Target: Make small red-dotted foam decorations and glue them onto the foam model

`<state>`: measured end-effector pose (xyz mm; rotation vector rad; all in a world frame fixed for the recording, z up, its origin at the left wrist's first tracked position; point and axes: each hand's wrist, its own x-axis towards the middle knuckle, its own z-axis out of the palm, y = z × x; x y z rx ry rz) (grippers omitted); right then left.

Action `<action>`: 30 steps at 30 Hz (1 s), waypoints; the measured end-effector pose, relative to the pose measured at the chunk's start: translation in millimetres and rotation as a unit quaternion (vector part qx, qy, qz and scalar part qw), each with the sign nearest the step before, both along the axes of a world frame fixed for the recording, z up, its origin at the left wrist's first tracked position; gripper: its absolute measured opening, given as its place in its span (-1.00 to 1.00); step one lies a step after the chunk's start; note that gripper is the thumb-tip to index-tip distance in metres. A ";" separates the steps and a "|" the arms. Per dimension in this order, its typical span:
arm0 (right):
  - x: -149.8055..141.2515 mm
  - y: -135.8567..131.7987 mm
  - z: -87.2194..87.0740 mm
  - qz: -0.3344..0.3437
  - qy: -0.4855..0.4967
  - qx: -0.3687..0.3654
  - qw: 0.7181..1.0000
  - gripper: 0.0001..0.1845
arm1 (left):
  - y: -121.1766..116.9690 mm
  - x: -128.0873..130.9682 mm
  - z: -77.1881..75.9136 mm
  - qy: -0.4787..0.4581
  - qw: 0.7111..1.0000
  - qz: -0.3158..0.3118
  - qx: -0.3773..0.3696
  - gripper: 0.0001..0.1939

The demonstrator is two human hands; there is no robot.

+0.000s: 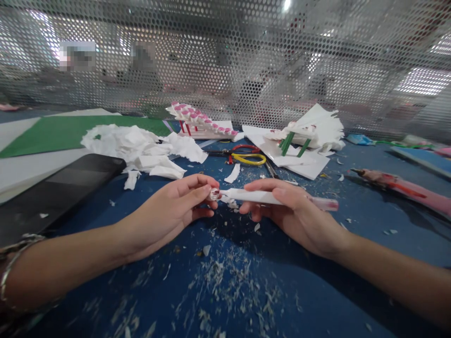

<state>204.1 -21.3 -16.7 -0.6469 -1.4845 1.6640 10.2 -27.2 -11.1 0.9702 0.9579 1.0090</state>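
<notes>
Between the thumb and fingers of my left hand [165,220] is a small round white piece [214,193] with dark red marks. My right hand [299,216] grips a white pen [259,196] with a translucent pinkish rear end, held almost level. The pen's tip points left and is right at the small piece; whether it touches cannot be made out. Below both hands, pale shavings [236,281] are scattered over the blue table [169,300].
A black phone [59,188] lies at left beside crumpled white tissue [123,145] and green paper [63,134]. Behind my hands are scissors [250,159], a rack of pink-topped white pieces [204,119] and another on green legs [296,136]. A pinkish tool [405,188] lies right; a perforated metal panel [225,61] stands behind.
</notes>
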 end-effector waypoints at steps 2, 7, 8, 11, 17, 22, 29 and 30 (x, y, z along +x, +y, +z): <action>-0.1 0.0 -0.2 -0.002 -0.012 0.006 1.000 -0.72 | 0.2 -1.0 -1.2 -0.014 1.000 -0.005 -0.003 -0.86; -0.4 -1.4 -0.2 -0.006 -0.019 0.012 1.000 -0.71 | 0.5 -1.8 -1.7 -0.027 0.999 -0.011 -0.016 -0.80; -0.4 -1.7 -0.1 -0.005 -0.019 0.012 1.000 -0.71 | 0.5 -1.4 -1.3 -0.026 0.999 -0.012 -0.017 -0.79; -0.1 -2.3 0.1 -0.004 -0.019 0.014 1.000 -0.72 | 0.3 0.0 -0.1 -0.025 0.999 -0.023 -0.011 -0.77; 0.1 -2.0 0.2 -0.016 -0.011 0.002 1.000 -0.72 | -0.3 -0.4 -0.1 -0.018 0.999 -0.024 -0.011 -0.76; -1.4 -2.0 1.3 -0.029 -0.018 0.003 0.999 -0.72 | -0.5 -1.0 -0.2 -0.021 1.000 -0.010 -0.003 -0.82; -1.1 -4.4 3.5 -0.034 -0.005 0.007 0.999 -0.73 | -2.8 2.6 5.5 -0.005 1.000 0.007 -0.015 -0.82; -1.1 -4.4 3.4 -0.032 -0.007 0.009 0.999 -0.73 | -2.9 2.6 5.8 -0.007 1.000 0.003 -0.013 -0.82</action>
